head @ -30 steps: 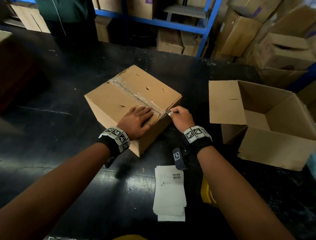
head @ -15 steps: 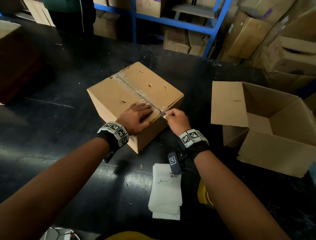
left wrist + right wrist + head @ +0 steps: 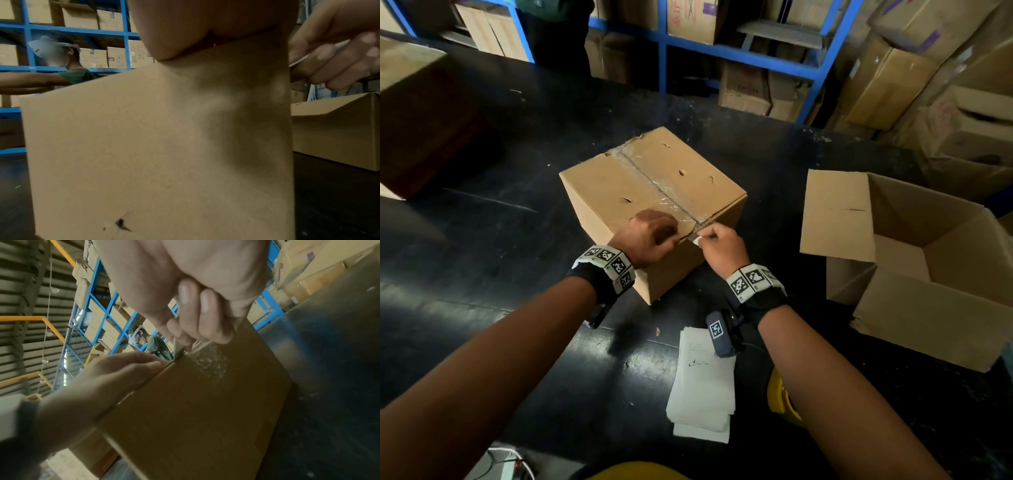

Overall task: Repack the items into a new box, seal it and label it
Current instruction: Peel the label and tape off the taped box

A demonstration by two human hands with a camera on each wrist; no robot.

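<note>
A closed cardboard box (image 3: 619, 185) with clear tape along its top seam (image 3: 664, 186) stands mid-table. My left hand (image 3: 650, 236) rests on its near top edge, fingers bent, tips pressing the cardboard beside the seam; the right wrist view shows that hand (image 3: 115, 369) from the side. My right hand (image 3: 719, 246) pinches a small pale cutter (image 3: 697, 240) at the seam's near end. Its blade (image 3: 177, 352) meets the box edge by the crinkled tape (image 3: 209, 368). The left wrist view is filled by the box's side (image 3: 164, 146). An open empty box (image 3: 928, 308) stands at the right.
A stack of white label sheets (image 3: 702, 387) lies near me, with a yellow object (image 3: 780, 401) partly under my right forearm. A dark brown box (image 3: 421, 120) sits far left. Blue racks (image 3: 722, 51) with cartons and a person in green (image 3: 554, 20) stand behind the table.
My left hand's fingers went from lying flat on the box top to bent. My right hand with the cutter shifted slightly left, closer to the seam's end.
</note>
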